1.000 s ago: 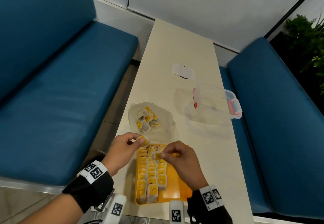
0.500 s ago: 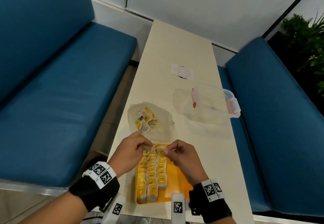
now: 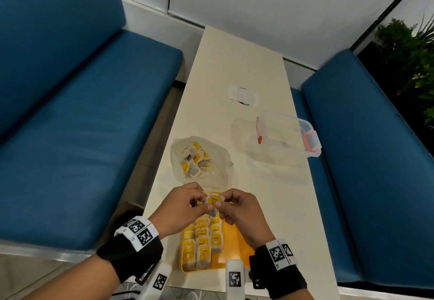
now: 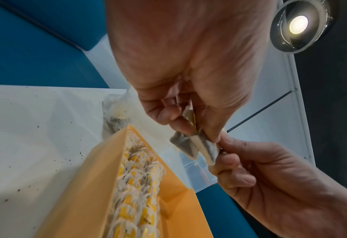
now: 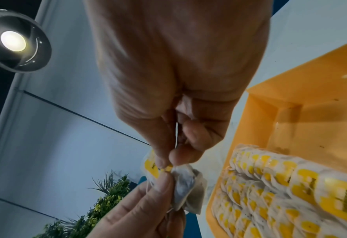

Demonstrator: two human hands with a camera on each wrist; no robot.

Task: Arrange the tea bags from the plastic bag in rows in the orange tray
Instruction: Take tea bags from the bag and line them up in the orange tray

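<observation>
Both hands meet above the far end of the orange tray (image 3: 236, 241). My left hand (image 3: 202, 202) and right hand (image 3: 222, 204) pinch a yellow-labelled tea bag (image 3: 214, 200) between thumbs and fingertips. A second, grey bag hangs right under it (image 5: 186, 185); which hand carries it I cannot tell. The wrist views show the same pinch: left hand (image 4: 197, 136), right hand (image 5: 168, 161). Three rows of tea bags (image 3: 203, 241) fill the tray's left side. Beyond the tray the plastic bag (image 3: 220, 158) lies open with several tea bags (image 3: 195, 158) inside.
A clear plastic box (image 3: 286, 135) with red clips stands at the table's right edge. A flat white packet (image 3: 243, 94) lies farther back. Blue benches (image 3: 82, 135) flank the narrow cream table (image 3: 270, 205). The tray's right half (image 5: 300, 112) is bare.
A second ago each hand held its own tea bag apart over the tray's far end. They have since come together and lifted slightly, pinching the bags between them.
</observation>
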